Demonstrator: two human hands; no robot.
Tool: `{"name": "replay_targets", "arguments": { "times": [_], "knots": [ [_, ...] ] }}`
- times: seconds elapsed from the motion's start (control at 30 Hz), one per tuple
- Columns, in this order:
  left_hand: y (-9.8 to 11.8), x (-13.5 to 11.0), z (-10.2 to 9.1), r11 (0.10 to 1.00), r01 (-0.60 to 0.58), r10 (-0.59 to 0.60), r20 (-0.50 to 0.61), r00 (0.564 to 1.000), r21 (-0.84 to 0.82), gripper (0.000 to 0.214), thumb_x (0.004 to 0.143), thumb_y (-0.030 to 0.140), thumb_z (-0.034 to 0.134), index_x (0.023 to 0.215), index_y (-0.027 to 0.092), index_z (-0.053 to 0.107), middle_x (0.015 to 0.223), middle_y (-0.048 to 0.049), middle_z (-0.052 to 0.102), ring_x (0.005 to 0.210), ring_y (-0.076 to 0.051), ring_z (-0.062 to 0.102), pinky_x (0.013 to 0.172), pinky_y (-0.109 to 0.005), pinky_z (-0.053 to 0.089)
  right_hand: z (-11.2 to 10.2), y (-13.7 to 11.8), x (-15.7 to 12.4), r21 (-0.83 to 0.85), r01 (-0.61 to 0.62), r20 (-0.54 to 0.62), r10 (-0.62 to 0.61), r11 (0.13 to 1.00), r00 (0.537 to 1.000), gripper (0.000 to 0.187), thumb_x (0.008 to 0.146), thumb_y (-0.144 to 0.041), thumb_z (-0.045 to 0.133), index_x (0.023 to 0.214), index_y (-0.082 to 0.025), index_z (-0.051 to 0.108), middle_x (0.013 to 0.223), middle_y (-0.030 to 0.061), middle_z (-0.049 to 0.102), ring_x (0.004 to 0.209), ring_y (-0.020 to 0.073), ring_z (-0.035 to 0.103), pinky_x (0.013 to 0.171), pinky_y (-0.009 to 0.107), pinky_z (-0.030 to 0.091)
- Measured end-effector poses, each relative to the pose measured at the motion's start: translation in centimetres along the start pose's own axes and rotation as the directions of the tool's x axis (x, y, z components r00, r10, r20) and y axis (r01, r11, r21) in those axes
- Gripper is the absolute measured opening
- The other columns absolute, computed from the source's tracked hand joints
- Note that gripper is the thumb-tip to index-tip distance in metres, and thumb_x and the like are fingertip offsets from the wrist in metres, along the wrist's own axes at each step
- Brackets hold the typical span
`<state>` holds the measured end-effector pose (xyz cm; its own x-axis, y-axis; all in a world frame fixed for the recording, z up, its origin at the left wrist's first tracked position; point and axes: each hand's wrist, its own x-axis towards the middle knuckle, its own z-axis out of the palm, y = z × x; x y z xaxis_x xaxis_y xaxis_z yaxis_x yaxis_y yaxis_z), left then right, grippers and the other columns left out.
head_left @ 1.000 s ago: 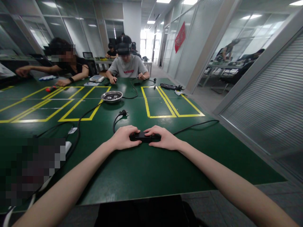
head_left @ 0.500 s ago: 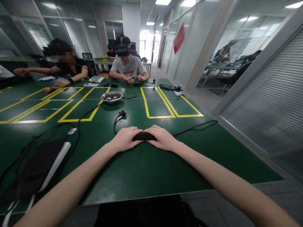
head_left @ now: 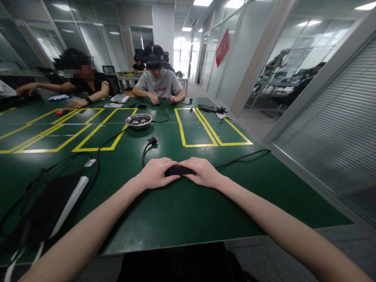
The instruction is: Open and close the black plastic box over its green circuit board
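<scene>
A black power adapter (head_left: 179,170) rests on the green table between my two hands. My left hand (head_left: 158,172) grips its left end, thumb along the near side and fingers over the far side. The other end is held the same way by my right hand (head_left: 202,171), and the fingertips of both hands nearly meet at the middle. Beyond my left hand lies a black mains plug (head_left: 152,141), its cord curving back under that hand. A thin black cable (head_left: 241,158) runs out to the right from beside my right hand.
A steel bowl (head_left: 139,121) with small metal parts stands farther back. At the left lies a black pouch (head_left: 55,199) against a white strip-shaped object (head_left: 70,205), with cables around. A black tripod-like object (head_left: 212,108) lies at back right. Across the table sits a co-worker (head_left: 158,78); another leans in at left.
My hands stay on the adapter, which has tilted slightly. Across the table, the co-worker's hands have shifted a little, one of them to the left.
</scene>
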<state>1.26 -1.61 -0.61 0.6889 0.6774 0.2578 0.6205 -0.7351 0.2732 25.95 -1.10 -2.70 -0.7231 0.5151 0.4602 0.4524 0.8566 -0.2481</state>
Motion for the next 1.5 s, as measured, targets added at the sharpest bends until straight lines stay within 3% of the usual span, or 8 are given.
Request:
{"name": "replay_targets", "arguments": {
  "times": [0.2,0.37,0.57,0.87,1.07,1.17,1.4,1.5],
  "knots": [
    [0.6,0.2,-0.4,0.951,0.204,-0.198,0.051,0.979,-0.233,0.039,0.102,0.048,0.043,0.104,0.021,0.07,0.094,-0.0045,0.075,0.083,-0.022,0.068,0.071,-0.03,0.048,0.4,0.3,-0.5,-0.148,0.044,-0.019,-0.048,0.988,0.999,0.044,0.095,-0.014,0.053,0.137,-0.023,0.061,0.134,0.0119,0.066,0.109,0.0248,0.07,0.091,0.038,0.058],
    [0.4,0.1,-0.3,0.898,0.206,-0.211,0.032,0.977,-0.39,0.032,0.09,0.045,0.064,0.107,0.019,0.067,0.099,-0.0045,0.074,0.085,-0.021,0.067,0.072,-0.028,0.049,-0.1,-0.2,0.1,0.011,-0.087,0.047,0.087,0.996,0.995,0.055,0.088,-0.028,0.07,0.141,-0.022,0.055,0.13,0.012,0.066,0.1,0.0244,0.07,0.082,0.035,0.057],
    [0.7,0.1,-0.3,0.97,0.149,-0.163,-0.059,0.985,-0.192,0.029,0.08,0.04,0.078,0.098,0.02,0.066,0.087,-0.0015,0.07,0.078,-0.019,0.064,0.07,-0.028,0.046,-0.1,-0.2,0.1,0.128,-0.194,0.057,0.188,0.973,0.98,0.023,0.092,-0.034,0.069,0.11,-0.018,0.069,0.096,0.006,0.07,0.082,0.0192,0.065,0.075,0.03,0.05],
    [1.3,0.2,-0.8,0.99,0.132,-0.131,0.01,0.991,-0.043,0.022,0.092,0.038,0.067,0.103,0.02,0.067,0.091,-0.0035,0.072,0.081,-0.02,0.067,0.077,-0.031,0.05,0.0,-0.5,0.0,0.092,-0.172,0.018,0.171,0.981,0.985,0.028,0.092,-0.037,0.069,0.113,-0.019,0.069,0.1,0.0069,0.068,0.083,0.0196,0.066,0.074,0.03,0.05],
    [4.1,0.1,-1.7,0.929,0.238,-0.257,0.03,0.966,0.284,0.038,0.096,0.05,0.058,0.116,0.018,0.069,0.112,-0.0129,0.074,0.115,-0.032,0.064,0.11,-0.056,0.04,-0.1,-0.3,0.0,0.105,-0.19,0.019,0.189,0.976,0.982,0.027,0.096,-0.039,0.062,0.114,-0.02,0.07,0.099,0.0072,0.07,0.083,0.0198,0.067,0.074,0.031,0.051],
    [4.6,-1.2,-3.6,0.789,0.481,-0.471,-0.126,0.873,0.382,0.067,0.092,0.063,0.056,0.146,0.023,0.053,0.153,-0.0179,0.051,0.147,-0.044,0.036,0.115,-0.079,0.014,-0.3,-0.3,-0.2,0.113,-0.208,0.032,0.205,0.972,0.978,0.026,0.096,-0.04,0.063,0.11,-0.02,0.071,0.097,0.0066,0.07,0.082,0.0197,0.067,0.073,0.031,0.051],
    [1.1,-7.5,-8.6,0.337,0.921,-0.841,-0.376,0.389,0.197,0.087,0.088,0.079,0.043,0.155,0.023,0.043,0.169,-0.0189,0.019,0.153,-0.056,0.004,0.102,-0.091,0.022,-0.6,-0.2,-0.3,0.124,-0.22,0.05,0.216,0.968,0.975,0.024,0.095,-0.039,0.064,0.107,-0.02,0.072,0.094,0.0061,0.071,0.078,0.019,0.067,0.069,0.03,0.051],
    [-0.5,-9.3,-8.3,0.321,0.933,-0.886,-0.298,0.357,0.163,0.087,0.088,0.075,0.047,0.153,0.017,0.046,0.168,-0.0242,0.018,0.15,-0.058,0.016,0.099,-0.083,0.038,-0.6,-0.1,-0.3,0.132,-0.222,0.052,0.217,0.966,0.975,0.024,0.096,-0.039,0.063,0.108,-0.02,0.072,0.095,0.0062,0.071,0.077,0.0189,0.067,0.07,0.03,0.051]
  ]
}}
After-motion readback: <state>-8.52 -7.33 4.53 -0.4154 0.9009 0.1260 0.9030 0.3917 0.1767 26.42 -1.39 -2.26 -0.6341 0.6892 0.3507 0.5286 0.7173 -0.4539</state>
